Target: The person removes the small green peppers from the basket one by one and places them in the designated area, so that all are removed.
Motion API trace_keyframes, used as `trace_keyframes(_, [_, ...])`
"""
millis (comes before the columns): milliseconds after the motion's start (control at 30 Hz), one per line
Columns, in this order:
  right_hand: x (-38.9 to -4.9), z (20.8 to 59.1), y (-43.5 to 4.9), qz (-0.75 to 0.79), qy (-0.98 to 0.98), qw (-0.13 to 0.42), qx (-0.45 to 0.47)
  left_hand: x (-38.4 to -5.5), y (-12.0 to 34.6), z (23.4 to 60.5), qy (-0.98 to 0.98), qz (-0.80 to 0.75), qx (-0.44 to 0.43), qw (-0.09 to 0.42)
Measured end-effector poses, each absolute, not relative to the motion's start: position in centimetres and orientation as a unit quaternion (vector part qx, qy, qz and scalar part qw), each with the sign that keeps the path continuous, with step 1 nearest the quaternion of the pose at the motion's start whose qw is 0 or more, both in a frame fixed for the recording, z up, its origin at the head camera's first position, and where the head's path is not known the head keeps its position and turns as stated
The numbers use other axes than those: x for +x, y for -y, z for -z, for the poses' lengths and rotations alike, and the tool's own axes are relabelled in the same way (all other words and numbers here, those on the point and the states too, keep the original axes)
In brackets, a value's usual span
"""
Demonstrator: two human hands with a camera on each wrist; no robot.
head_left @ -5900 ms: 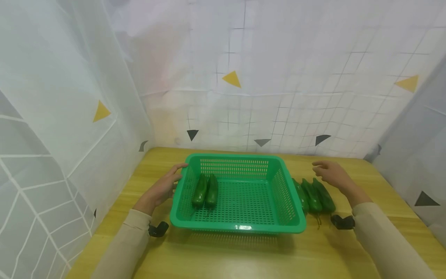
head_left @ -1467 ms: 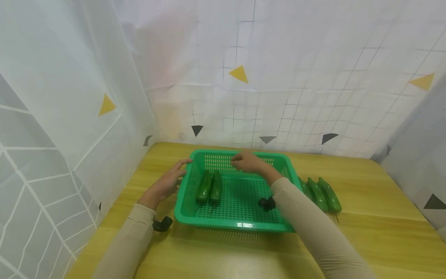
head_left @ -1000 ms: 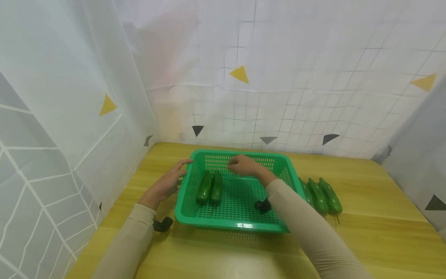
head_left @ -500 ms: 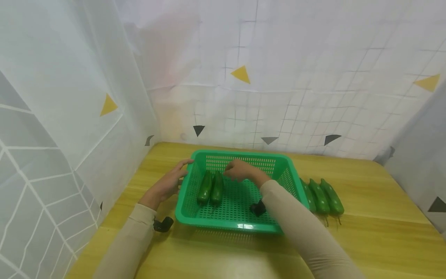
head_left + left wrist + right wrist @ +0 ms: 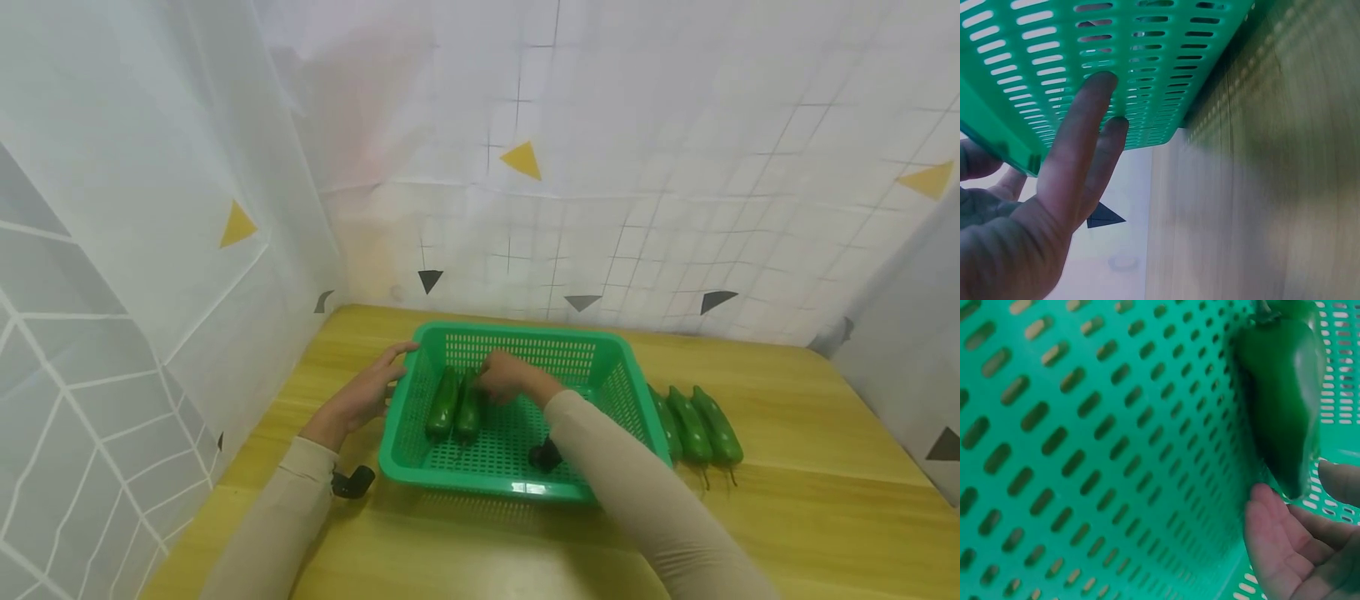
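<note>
Two long green peppers lie side by side in the left part of a green plastic basket [image 5: 525,487]: the left pepper [image 5: 442,404] and the right pepper [image 5: 468,417]. My right hand [image 5: 507,377] has reached into the basket at the far end of the right pepper. In the right wrist view, that hand's fingers [image 5: 1269,519] are right at the narrow tip of a pepper [image 5: 1285,400], with the thumb apart on the other side. My left hand [image 5: 362,396] is at the basket's left side. Its straight fingers [image 5: 1079,144] touch the slotted outer wall [image 5: 1141,56].
Three more green peppers [image 5: 692,429] lie in a row on the wooden table [image 5: 817,433], just right of the basket. A white patterned sheet [image 5: 600,150] hangs behind the table and along its left side.
From above the peppers right of the basket, my right hand has moved left into the basket, then lowered to the right pepper's far end. My left hand stays at the basket's left side.
</note>
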State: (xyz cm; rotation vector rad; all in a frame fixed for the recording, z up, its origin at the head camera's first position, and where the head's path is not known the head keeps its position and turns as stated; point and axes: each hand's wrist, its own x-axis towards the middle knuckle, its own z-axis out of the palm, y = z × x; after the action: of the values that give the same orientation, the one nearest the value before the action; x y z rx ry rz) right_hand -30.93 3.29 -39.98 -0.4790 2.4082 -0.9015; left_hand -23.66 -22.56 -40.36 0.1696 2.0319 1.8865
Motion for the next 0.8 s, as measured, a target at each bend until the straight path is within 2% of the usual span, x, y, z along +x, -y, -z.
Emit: trace_keyframes(800, [-30.46,40.35,-2.2,0.365,-0.874,0.282,-0.151,-23.29,22.33,40.04,-0.719,-0.67,0.051,0.179])
